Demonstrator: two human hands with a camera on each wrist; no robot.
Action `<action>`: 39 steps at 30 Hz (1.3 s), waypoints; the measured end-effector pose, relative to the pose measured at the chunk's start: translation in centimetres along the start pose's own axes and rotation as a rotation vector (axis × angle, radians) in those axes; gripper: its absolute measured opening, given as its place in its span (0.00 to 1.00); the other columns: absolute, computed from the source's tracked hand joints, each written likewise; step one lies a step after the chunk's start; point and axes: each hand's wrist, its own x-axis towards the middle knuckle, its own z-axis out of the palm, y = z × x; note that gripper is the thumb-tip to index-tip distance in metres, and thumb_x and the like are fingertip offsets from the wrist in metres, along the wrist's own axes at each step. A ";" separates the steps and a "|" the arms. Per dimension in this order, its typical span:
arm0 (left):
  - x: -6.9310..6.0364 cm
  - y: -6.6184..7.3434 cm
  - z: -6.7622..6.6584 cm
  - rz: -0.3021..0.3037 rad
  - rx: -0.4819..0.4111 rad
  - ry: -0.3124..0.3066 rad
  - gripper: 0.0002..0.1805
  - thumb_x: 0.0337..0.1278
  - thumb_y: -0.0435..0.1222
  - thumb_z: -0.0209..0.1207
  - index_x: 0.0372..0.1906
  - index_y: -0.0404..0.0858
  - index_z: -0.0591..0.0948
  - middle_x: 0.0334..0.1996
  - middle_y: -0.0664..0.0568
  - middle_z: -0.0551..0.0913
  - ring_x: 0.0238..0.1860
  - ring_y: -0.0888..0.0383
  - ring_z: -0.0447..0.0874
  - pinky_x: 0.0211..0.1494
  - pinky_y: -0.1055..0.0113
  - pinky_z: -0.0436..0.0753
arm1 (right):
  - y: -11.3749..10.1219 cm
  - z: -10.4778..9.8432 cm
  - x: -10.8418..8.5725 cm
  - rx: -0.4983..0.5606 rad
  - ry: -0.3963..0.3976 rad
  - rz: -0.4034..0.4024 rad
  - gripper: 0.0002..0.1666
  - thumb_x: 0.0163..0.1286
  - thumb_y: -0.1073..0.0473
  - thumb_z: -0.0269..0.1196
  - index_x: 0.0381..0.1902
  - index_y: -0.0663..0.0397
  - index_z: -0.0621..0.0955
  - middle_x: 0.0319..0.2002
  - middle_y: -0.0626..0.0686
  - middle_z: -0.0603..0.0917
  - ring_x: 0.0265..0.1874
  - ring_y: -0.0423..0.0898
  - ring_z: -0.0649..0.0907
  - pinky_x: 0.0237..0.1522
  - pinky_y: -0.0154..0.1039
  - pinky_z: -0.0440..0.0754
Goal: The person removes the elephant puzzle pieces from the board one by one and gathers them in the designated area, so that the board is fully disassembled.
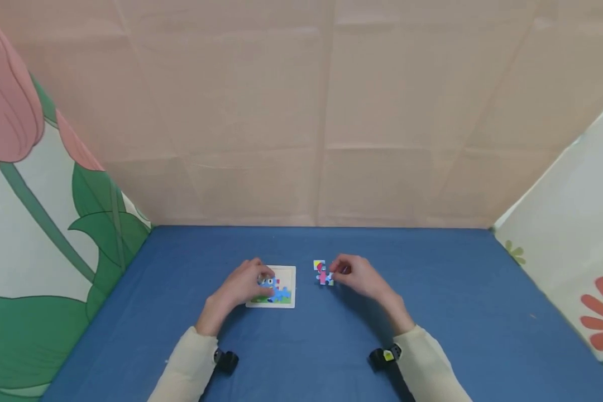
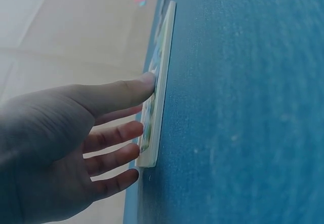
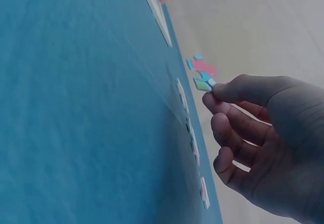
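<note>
A square jigsaw puzzle board (image 1: 288,274) with a pale frame lies on the table, partly filled with a blue picture over green. My left hand (image 1: 241,283) is over its left side. In the left wrist view the thumb touches the puzzle's surface, while the other fingers are spread loosely beside the edge. To the right of the board, my right hand (image 1: 363,276) pinches a pink and blue puzzle piece (image 3: 204,68) by a corner between thumb and fingertips, raised above the table. Below it in the right wrist view lie several loose puzzle pieces (image 3: 193,144), partly overlapped in the head view.
A blue cloth covers the table (image 1: 306,357). Behind it rises a beige fabric backdrop (image 1: 316,111). Flower-printed panels stand at the left (image 1: 25,234) and the right (image 1: 573,234). Each wrist carries a small black camera (image 1: 226,362).
</note>
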 end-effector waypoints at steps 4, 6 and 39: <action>0.0 0.0 -0.2 0.007 -0.006 -0.017 0.24 0.48 0.46 0.74 0.53 0.46 0.86 0.44 0.55 0.79 0.45 0.57 0.72 0.52 0.56 0.74 | 0.7 -0.7 -0.2 0.012 -0.005 0.009 0.02 0.67 0.61 0.65 0.38 0.49 0.82 0.35 0.47 0.84 0.33 0.43 0.80 0.35 0.39 0.79; 0.0 0.0 -0.4 0.011 -0.018 -0.034 0.25 0.48 0.46 0.74 0.54 0.46 0.85 0.43 0.55 0.79 0.45 0.57 0.72 0.52 0.55 0.75 | 1.0 -1.0 -0.2 0.007 -0.002 0.012 0.03 0.67 0.60 0.66 0.38 0.49 0.82 0.35 0.47 0.84 0.33 0.42 0.80 0.35 0.39 0.78; 0.1 -0.6 -1.0 -0.019 -0.007 -0.045 0.27 0.46 0.43 0.76 0.55 0.46 0.85 0.39 0.56 0.78 0.43 0.58 0.72 0.48 0.58 0.75 | 6.1 -6.5 -2.0 0.017 -0.160 0.072 0.05 0.67 0.62 0.64 0.40 0.55 0.83 0.33 0.51 0.83 0.28 0.44 0.79 0.31 0.36 0.78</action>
